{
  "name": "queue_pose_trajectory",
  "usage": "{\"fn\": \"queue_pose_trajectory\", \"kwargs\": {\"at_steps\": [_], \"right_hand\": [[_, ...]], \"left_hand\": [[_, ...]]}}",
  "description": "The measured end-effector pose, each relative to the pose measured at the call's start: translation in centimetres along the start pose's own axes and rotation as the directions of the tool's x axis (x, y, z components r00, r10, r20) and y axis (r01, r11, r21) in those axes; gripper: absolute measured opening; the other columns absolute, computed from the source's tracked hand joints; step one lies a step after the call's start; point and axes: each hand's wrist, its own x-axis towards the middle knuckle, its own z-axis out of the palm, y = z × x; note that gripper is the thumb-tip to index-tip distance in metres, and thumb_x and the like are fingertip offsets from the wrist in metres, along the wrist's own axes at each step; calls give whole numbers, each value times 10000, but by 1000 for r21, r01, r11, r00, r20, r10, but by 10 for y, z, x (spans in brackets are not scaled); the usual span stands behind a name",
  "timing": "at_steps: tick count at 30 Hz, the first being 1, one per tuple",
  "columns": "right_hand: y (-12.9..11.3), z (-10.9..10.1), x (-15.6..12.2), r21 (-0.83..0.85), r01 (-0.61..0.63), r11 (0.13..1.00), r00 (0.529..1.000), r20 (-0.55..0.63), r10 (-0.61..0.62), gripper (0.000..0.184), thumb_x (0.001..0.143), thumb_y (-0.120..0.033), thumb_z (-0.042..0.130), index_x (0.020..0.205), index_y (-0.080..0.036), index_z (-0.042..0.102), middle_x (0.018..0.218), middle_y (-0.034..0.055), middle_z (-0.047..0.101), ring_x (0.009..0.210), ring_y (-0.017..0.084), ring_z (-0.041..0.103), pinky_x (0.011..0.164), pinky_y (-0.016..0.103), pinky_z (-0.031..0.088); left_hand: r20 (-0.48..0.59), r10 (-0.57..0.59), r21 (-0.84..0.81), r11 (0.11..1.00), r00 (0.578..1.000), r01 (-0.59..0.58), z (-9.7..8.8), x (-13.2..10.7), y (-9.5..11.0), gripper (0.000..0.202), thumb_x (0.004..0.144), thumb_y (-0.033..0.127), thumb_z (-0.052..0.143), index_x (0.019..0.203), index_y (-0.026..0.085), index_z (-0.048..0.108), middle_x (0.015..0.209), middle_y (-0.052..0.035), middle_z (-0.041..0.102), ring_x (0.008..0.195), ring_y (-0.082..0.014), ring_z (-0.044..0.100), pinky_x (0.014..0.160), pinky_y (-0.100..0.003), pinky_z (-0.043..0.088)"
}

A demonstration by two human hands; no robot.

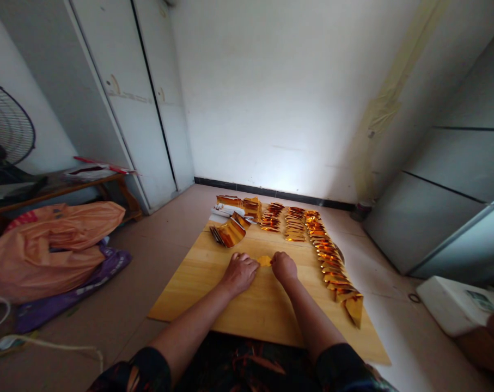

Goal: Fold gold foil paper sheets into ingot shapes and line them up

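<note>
A small piece of gold foil paper (264,261) lies low over the wooden board, stretched between my two hands. My left hand (241,271) has its fingers bent over the left end of the paper. At the other end, my right hand (284,267) is closed in a pinch, its fingertips partly hidden. Beyond my left hand rests a curved stack of gold foil sheets (231,231). Folded gold foil pieces (294,224) stand in rows at the back, and a long row of folded foil pieces (330,258) runs down the right side of the board.
The wooden board (197,288) sits low above a tiled floor. White paper strips (229,210) lie at its back left. An orange bag (54,245) and a purple bag (79,294) are at left, below a fan (7,122). A white box (455,305) stands at right.
</note>
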Motion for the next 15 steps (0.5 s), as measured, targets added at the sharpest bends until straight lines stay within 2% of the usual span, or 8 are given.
{"fn": "queue_pose_trajectory", "kwargs": {"at_steps": [3,5,8,11,15], "right_hand": [[0,1,-1,-14,15,1000,1000,0,-15,218,879,-184,464,959,-176,667,1031,103,663,914,189,644,700,248,429],[1,2,-2,-15,21,1000,1000,-5,-21,215,881,-182,461,952,-175,665,1034,101,659,911,185,645,698,245,430],[2,2,-3,-6,28,1000,1000,-14,-28,217,882,-182,458,944,-171,665,1022,103,659,897,181,646,690,243,430],[2,3,-3,5,40,999,999,-26,-39,221,875,-171,459,943,-175,669,1007,99,659,883,173,644,697,238,427],[1,4,-4,9,44,999,999,-33,-44,229,869,-167,456,945,-170,672,1008,100,657,881,168,639,706,234,419]], "left_hand": [[-9,-102,-4,995,995,102,7,13,6,199,874,245,514,763,193,671,824,-54,680,899,-200,552,809,-349,335],[-20,-241,-59,969,970,239,12,20,7,136,831,214,560,756,191,671,833,-45,674,882,-185,557,779,-321,344],[-13,-369,-112,924,929,365,16,27,5,81,788,220,605,780,216,686,872,-27,663,927,-186,549,777,-310,348],[9,-428,-118,897,904,426,16,27,0,74,768,272,636,801,257,700,929,-16,645,993,-198,528,839,-334,341],[57,-418,-151,894,907,422,12,24,-7,87,764,303,646,831,311,701,1041,12,625,1074,-193,495,942,-370,301]]}}
